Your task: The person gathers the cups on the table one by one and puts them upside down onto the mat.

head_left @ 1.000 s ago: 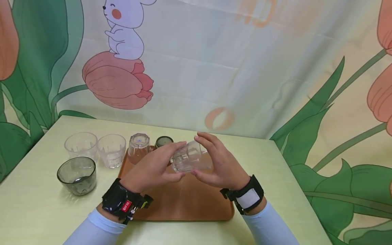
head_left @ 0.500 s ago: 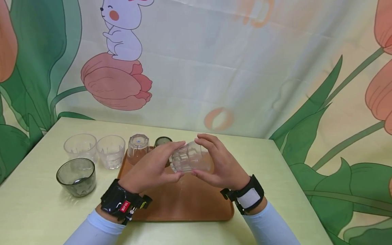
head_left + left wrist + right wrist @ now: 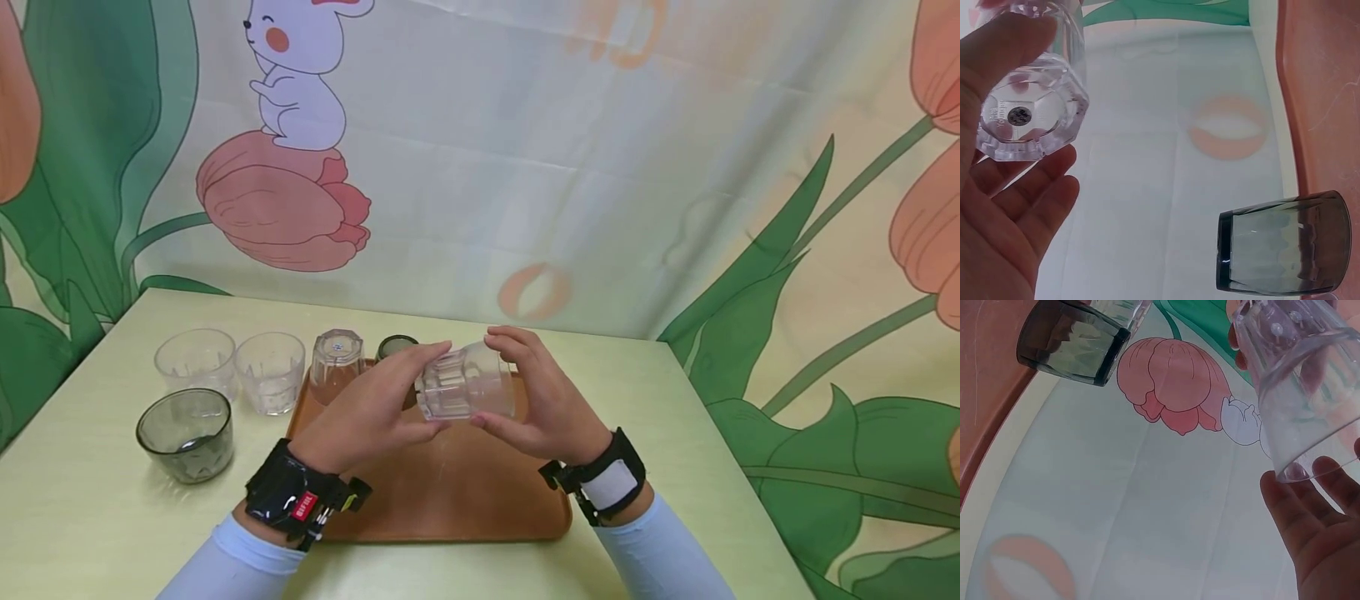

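Observation:
A clear glass (image 3: 461,385) is held on its side above the brown tray (image 3: 450,500), its base to the left and its mouth to the right. My left hand (image 3: 367,408) grips the base end, thumb on the near side. In the left wrist view, the faceted glass base (image 3: 1054,128) shows a small dark round sticker. My right hand (image 3: 551,400) holds the rim end between thumb and fingers. At the tray's far left stands an upside-down clear glass (image 3: 337,367). Beside it, a dark smoky glass (image 3: 397,344) is partly hidden behind my left hand.
Left of the tray on the pale table (image 3: 645,417) stand two upright clear glasses, one at the far left (image 3: 197,362) and another clear glass (image 3: 272,375) next to the tray. Nearer me is a smoky grey glass (image 3: 187,437). A printed curtain (image 3: 465,167) hangs behind.
The held glass has turned slightly between the hands, and its rim end shows a little more upright. Both hands stay almost in place.

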A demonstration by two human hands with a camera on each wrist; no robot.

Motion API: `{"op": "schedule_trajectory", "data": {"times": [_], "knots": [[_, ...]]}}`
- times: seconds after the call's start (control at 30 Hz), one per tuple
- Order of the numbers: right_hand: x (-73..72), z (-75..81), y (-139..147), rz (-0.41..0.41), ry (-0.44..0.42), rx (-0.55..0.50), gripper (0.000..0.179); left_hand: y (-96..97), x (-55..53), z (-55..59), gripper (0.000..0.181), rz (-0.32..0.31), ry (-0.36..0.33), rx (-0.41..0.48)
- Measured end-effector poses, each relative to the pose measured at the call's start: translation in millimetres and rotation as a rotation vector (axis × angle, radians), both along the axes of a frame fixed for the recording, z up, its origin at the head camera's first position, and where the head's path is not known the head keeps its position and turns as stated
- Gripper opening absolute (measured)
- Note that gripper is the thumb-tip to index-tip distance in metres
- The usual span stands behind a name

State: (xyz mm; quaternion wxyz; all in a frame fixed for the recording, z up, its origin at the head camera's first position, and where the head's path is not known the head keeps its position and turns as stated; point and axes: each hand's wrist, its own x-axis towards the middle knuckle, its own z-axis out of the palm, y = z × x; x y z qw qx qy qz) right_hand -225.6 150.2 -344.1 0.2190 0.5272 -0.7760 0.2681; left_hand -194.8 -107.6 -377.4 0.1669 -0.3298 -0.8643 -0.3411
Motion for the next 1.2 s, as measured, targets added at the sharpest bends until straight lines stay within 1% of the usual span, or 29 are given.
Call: {"op": "schedule_trajectory", "data": {"times": [0.2, 0.4, 0.53, 0.83, 1.07, 1.2], "knots": [[-0.3, -0.2, 1.5, -0.018, -0.017, 0.006, 0.081, -0.4, 0.7, 0.6, 0.085, -0.018, 0.014, 0.021], [-0.5, 1.5, 3.1, -0.027, -0.002, 0.034, 0.092, -2.4, -1.1, 0.4, 0.084, -0.019, 0.015, 0.011], [-0.1, 1.1, 4.6, -0.031, 0.002, 0.052, 0.096, -3.4, -1.2, 0.8, 0.084, -0.02, 0.021, 0.01], [-3.0, -3.9, 4.9, -0.028, 0.048, 0.077, 0.098, -6.1, -0.6, 1.9, 0.085, -0.024, 0.033, 0.008], [-2.5, -2.9, 2.5, -0.018, 0.078, 0.047, 0.093, -6.5, -0.1, 1.7, 0.086, -0.008, 0.05, 0.009], [-2.8, -1.6, 2.5, -0.01, 0.069, 0.026, 0.093, -6.3, 0.2, 2.7, 0.087, -0.002, 0.05, 0.023]]}}
